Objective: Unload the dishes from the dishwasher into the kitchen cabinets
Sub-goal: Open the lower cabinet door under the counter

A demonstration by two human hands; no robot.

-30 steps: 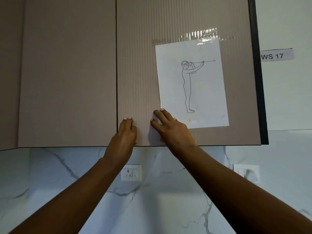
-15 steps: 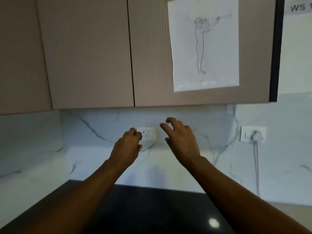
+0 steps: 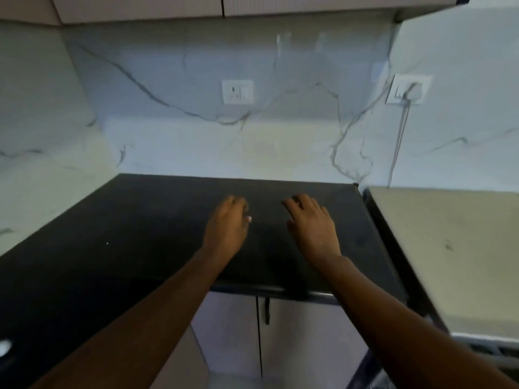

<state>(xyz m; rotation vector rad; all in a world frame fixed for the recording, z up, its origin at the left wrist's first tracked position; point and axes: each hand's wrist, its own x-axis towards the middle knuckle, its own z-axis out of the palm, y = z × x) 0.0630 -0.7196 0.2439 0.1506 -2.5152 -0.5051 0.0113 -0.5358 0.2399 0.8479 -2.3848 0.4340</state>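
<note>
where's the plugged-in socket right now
In the head view the plugged-in socket sits on the marble wall at upper right, above the grey surface, its cable hanging down.

No readable txt, labels or nos. anywhere in view.

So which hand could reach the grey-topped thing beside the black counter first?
Probably the right. The right hand, empty, is on the side nearest the grey-topped unit; the left hand, also empty, is farther across the black counter.
</note>
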